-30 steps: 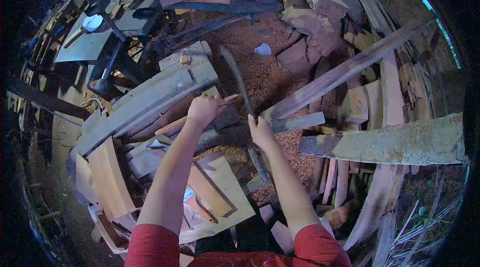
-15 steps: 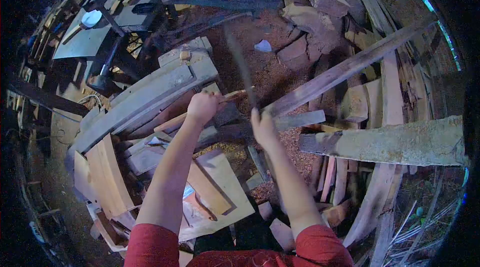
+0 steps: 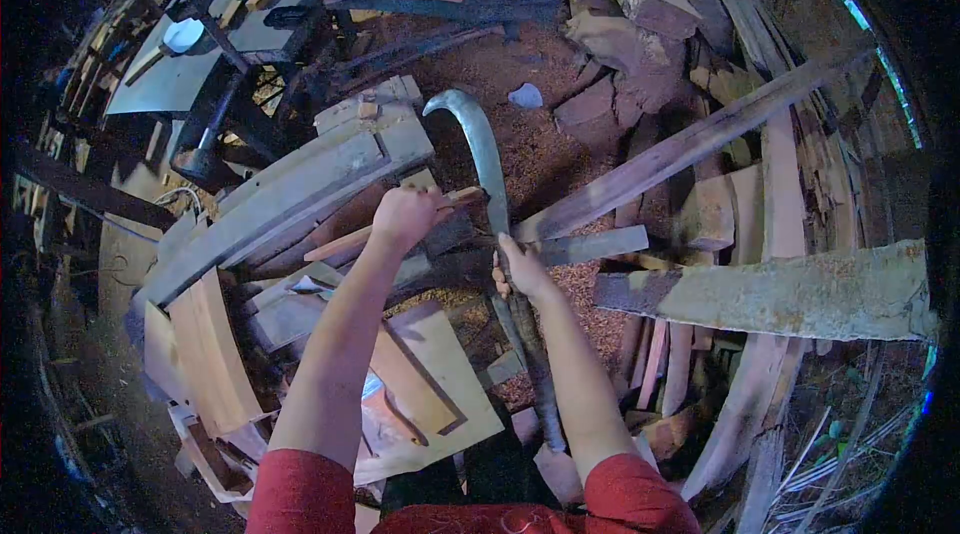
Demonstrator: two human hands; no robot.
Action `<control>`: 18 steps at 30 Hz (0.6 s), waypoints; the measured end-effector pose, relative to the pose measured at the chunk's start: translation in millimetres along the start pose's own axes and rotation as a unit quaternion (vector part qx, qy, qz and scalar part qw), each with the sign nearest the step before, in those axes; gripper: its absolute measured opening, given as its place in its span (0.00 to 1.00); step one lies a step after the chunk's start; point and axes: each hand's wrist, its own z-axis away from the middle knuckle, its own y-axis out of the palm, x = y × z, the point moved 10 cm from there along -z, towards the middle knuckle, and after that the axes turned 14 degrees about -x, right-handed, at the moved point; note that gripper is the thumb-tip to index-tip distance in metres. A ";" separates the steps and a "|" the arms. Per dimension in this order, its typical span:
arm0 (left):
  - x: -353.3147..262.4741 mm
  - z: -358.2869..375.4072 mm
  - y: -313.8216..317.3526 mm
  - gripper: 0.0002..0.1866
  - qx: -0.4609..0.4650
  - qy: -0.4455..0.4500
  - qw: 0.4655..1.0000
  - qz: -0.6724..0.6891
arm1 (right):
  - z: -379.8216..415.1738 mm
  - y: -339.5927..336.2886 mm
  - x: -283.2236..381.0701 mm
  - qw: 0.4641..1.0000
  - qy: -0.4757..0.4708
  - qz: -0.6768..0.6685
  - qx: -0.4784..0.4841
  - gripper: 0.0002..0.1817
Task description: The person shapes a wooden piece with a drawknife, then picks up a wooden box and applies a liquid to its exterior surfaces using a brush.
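Observation:
My left hand (image 3: 408, 215) is closed around a thin strip of wood (image 3: 340, 246), whose far end reaches right toward the blade. My right hand (image 3: 520, 267) grips the long dark handle (image 3: 545, 384) of a billhook. Its hooked metal blade (image 3: 484, 146) points away from me, with the curved tip turned left. The blade's edge is beside the end of the wood strip; whether they touch is hard to tell.
A thick grey beam (image 3: 290, 174) lies at the left. A long plank (image 3: 700, 139) slants up to the right, above a weathered board (image 3: 780, 294). Near my lap, a brush (image 3: 385, 409) rests on a pale board (image 3: 450, 374). Wood shavings (image 3: 540, 149) cover the ground.
The billhook, blurred before, now shows sharply with its hooked end farther left. My right hand has shifted slightly down. My left hand has barely moved.

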 end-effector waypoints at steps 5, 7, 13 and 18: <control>-2.5 -0.5 -8.5 0.16 -0.041 0.017 0.999 0.024 | -1.1 -4.7 6.2 1.000 -0.007 -0.023 0.002 0.22; -2.0 -1.3 -7.1 0.16 -0.036 0.023 0.999 0.010 | 10.7 -27.6 41.0 0.975 -0.133 0.123 -0.130 0.23; 1.9 -0.5 3.2 0.18 -0.022 0.011 1.000 -0.003 | 71.4 -34.0 115.7 0.887 -0.301 0.232 -0.262 0.23; -4.6 -7.6 -10.9 0.17 -0.021 0.036 0.999 -0.002 | 12.4 -23.6 56.0 0.846 -0.268 0.376 -0.265 0.27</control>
